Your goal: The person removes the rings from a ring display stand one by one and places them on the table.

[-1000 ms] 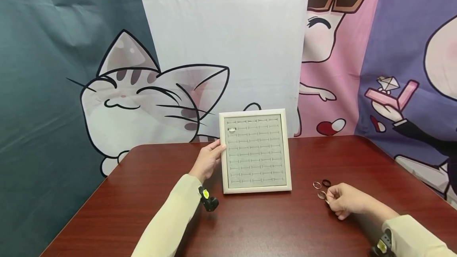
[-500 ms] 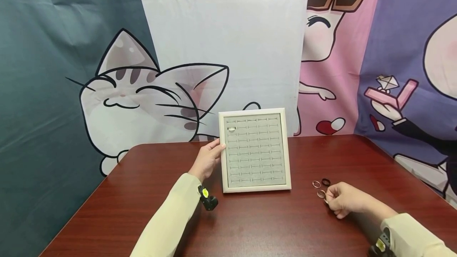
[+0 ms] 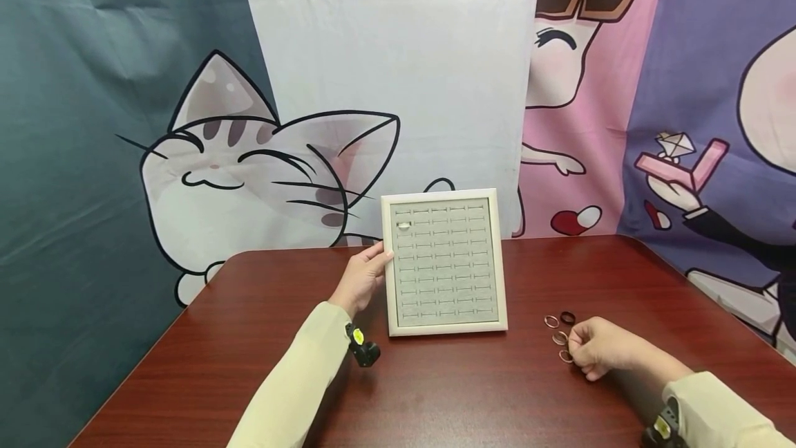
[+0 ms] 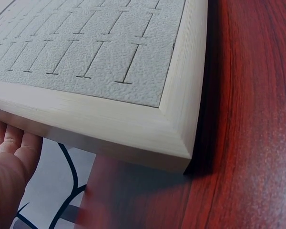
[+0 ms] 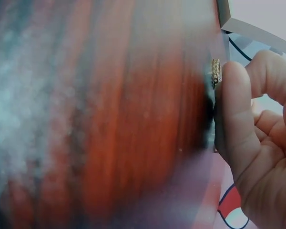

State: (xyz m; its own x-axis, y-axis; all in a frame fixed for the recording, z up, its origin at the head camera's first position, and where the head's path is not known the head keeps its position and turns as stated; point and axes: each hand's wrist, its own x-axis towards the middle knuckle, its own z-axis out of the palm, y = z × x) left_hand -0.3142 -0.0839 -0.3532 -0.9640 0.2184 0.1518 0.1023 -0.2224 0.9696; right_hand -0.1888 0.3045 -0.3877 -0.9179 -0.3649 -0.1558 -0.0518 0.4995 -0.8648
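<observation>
A white-framed ring display board (image 3: pixel 446 268) with rows of slits in grey padding stands tilted back on the table. My left hand (image 3: pixel 362 281) grips its left edge, thumb in front and fingers behind. A silvery ring (image 3: pixel 403 227) sits in a slit near the board's upper left. At the right, my right hand (image 3: pixel 602 350) pinches a gold-toned ring (image 3: pixel 562 358) between thumb and finger, low at the table. In the right wrist view this gold ring (image 5: pixel 216 72) shows a patterned band at the fingertips. Beside the hand lie a black ring (image 3: pixel 562 319) and two thin metallic rings (image 3: pixel 546 322).
The dark red wooden table (image 3: pixel 472 393) runs under both arms. Behind it hangs a printed cloth backdrop (image 3: pixel 398 54) with a cartoon cat and figures. Black wrist cameras (image 3: pixel 363 351) are strapped over the cream sleeves.
The gold-toned ring at my right fingertips has come into fuller view, where only a sliver showed before. My left hand and the board have stayed in place.
</observation>
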